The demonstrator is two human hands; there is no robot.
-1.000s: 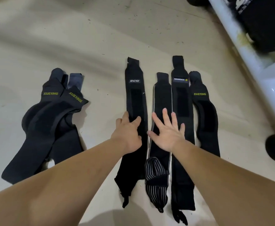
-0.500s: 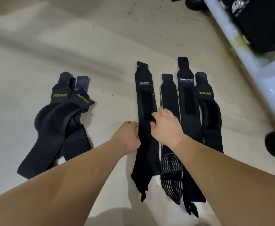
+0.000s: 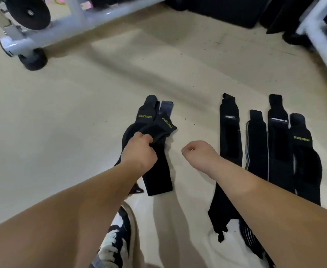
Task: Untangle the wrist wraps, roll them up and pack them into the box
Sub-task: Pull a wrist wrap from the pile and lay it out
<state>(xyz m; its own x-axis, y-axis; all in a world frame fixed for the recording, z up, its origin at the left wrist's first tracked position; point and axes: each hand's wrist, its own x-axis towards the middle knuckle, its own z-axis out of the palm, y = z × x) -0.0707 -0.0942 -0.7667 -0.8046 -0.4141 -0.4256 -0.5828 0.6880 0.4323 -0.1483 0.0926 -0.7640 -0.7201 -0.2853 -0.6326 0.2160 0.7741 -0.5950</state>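
Two tangled black fabric wrist wraps [image 3: 159,132] with yellow-green lettering lie on the beige floor [image 3: 71,132] directly under my left hand [image 3: 139,151]. Their long axis runs near to far: the lettered ends point away from me and one flat tail trails back toward my black-and-white shoe [image 3: 118,238]. My left hand grips the bundle at its middle, fingers curled into the overlapping fabric where the two cross. My right hand [image 3: 197,151] hangs just to the right of the bundle with its fingers curled in, holding nothing and touching nothing. It sits between the tangle and the row of four straightened black wraps [image 3: 277,147], which lies further right, each strip parallel to the bundle. So the tangle lies to the left of my free hand, near but apart from it. I judge that hand should cross leftward to take one lettered end while the left holds the crossing, then draw it along that near-far line. Pulling sideways would probably tighten the knot. I cannot see the box anywhere.
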